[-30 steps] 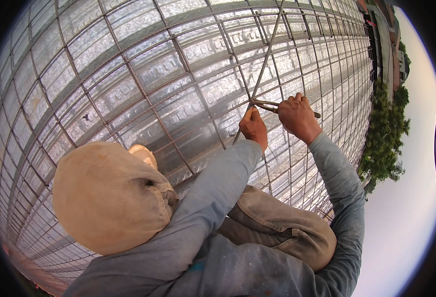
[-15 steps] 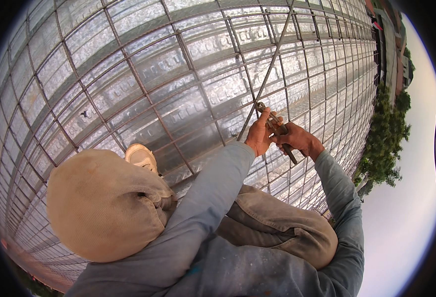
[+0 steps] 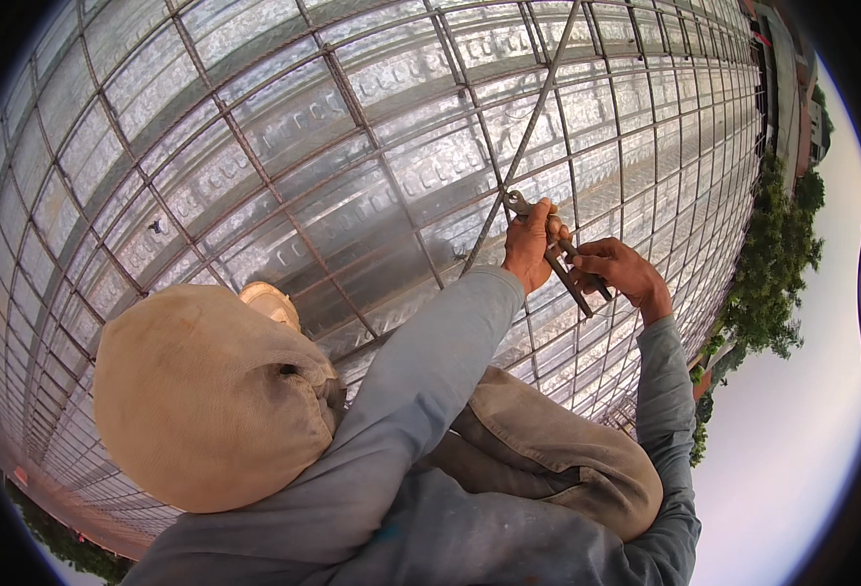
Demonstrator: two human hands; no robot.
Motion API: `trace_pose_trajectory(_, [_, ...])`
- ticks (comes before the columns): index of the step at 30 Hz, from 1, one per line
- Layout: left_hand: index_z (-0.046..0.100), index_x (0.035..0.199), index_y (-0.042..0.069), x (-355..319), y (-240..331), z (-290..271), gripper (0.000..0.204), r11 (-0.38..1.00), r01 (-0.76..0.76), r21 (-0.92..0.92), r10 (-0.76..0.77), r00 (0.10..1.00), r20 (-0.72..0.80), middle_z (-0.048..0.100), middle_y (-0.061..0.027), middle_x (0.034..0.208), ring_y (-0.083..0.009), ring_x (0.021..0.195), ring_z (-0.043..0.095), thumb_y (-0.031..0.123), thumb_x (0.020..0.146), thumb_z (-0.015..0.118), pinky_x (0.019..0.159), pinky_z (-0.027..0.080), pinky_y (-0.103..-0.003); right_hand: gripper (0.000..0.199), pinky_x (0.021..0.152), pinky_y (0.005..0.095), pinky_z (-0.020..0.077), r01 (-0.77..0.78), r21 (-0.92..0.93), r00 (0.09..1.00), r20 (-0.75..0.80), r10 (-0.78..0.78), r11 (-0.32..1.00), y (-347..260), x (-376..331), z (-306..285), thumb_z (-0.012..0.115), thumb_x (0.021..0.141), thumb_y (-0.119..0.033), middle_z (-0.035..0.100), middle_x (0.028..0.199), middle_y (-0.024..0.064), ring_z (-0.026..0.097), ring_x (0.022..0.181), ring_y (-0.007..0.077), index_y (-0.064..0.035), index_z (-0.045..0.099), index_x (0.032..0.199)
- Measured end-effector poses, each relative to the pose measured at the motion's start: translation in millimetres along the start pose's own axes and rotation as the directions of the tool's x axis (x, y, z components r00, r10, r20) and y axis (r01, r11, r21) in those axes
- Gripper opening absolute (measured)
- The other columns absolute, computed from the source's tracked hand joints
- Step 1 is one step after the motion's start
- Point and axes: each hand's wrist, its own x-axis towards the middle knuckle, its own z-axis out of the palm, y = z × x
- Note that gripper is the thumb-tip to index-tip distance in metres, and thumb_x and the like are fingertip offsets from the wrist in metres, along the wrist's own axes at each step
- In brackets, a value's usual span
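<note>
A pair of steel pincers [image 3: 568, 280] is in my hands, its round jaws at a crossing of the steel bars. My left hand [image 3: 531, 250] is closed round the pincers just below the jaws. My right hand [image 3: 626, 275] has its fingertips on one handle, with the handles a little apart. Beneath the tool runs a mesh of reinforcing bars [image 3: 417, 230], and a single diagonal bar [image 3: 538, 107] passes through the crossing at the jaws. Whether tie wire is in the jaws is too small to tell.
Under the mesh lies ribbed, shiny metal decking [image 3: 342, 244]. My bent knee [image 3: 206, 400] and a tan shoe [image 3: 271, 305] are at the left. Trees [image 3: 777, 254] stand beyond the deck's right edge. A small dark scrap [image 3: 156, 227] rests at the left.
My right hand has drawn away to the right along the handles, and its grip is looser. The handles stand further apart. My left hand has shifted slightly right, and the view has tilted a little.
</note>
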Motion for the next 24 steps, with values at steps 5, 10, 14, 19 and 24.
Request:
trace_pose_trajectory(5, [0.056, 0.089, 0.010, 9.9, -9.1, 34.4, 0.027, 0.978, -0.203, -0.055, 0.182, 0.947, -0.266, 0.055, -0.0002, 0.071, -0.0167, 0.068, 0.058, 0.026, 0.108, 0.066, 0.075, 0.060, -0.042, 0.073, 0.090, 0.0475, 0.0576, 0.101, -0.798, 0.958, -0.082, -0.274, 0.594, -27.4, -27.8, 11.1, 0.082, 0.089, -0.035, 0.075, 0.102, 0.0225, 0.075, 0.096, 0.0366, 0.0069, 0.060, 0.144])
trace_pose_trajectory(10, [0.050, 0.084, 0.012, 26.7, -25.4, 50.5, 0.034, 0.963, -0.257, -0.080, 0.207, 0.898, -0.388, 0.051, 0.0003, 0.066, -0.0162, 0.055, 0.052, 0.028, 0.112, 0.061, 0.065, 0.057, -0.040, 0.062, 0.083, 0.0515, 0.0561, -0.193, -0.924, 0.677, -0.369, -0.637, 0.331, 31.9, 13.9, 43.2, 0.081, 0.088, -0.025, 0.069, 0.097, 0.0244, 0.072, 0.091, 0.0415, 0.0080, 0.058, 0.135])
trace_pose_trajectory(14, [0.054, 0.105, 0.009, 20.5, -13.1, 39.0, 0.035, 0.970, -0.174, -0.172, 0.121, 0.951, -0.283, 0.055, -0.0039, 0.082, -0.0202, 0.074, 0.058, 0.039, 0.106, 0.071, 0.075, 0.056, -0.044, 0.034, 0.074, 0.0535, 0.0565, -0.062, -0.841, 0.857, -0.321, -0.403, 0.538, 10.5, 20.2, 22.9, 0.077, 0.092, -0.020, 0.071, 0.086, 0.0265, 0.073, 0.080, 0.0435, 0.0081, 0.065, 0.107])
trace_pose_trajectory(19, [0.062, 0.112, 0.012, -1.5, -8.1, 28.7, 0.046, 0.995, -0.025, -0.101, 0.011, 0.990, -0.138, 0.061, -0.0009, 0.083, -0.0189, 0.078, 0.062, 0.045, 0.093, 0.087, 0.079, 0.056, -0.041, 0.026, 0.057, 0.0388, 0.0535, -0.135, -0.149, 0.978, 0.136, 0.156, 0.980, 7.0, 21.8, 1.2, 0.080, 0.090, -0.019, 0.069, 0.073, 0.0133, 0.069, 0.062, 0.0263, 0.0026, 0.069, 0.083])
trace_pose_trajectory(24, [0.063, 0.099, 0.014, 16.2, -11.3, 15.7, 0.026, 0.990, 0.029, -0.139, -0.032, 0.999, -0.023, 0.054, 0.0051, 0.066, -0.0143, 0.067, 0.058, 0.031, 0.098, 0.082, 0.076, 0.055, -0.038, 0.024, 0.061, 0.0406, 0.0573, -0.143, -0.244, 0.977, 0.121, 0.176, 0.959, -17.3, 12.7, 4.0, 0.082, 0.086, -0.019, 0.072, 0.077, 0.0130, 0.072, 0.066, 0.0270, 0.0019, 0.072, 0.083])
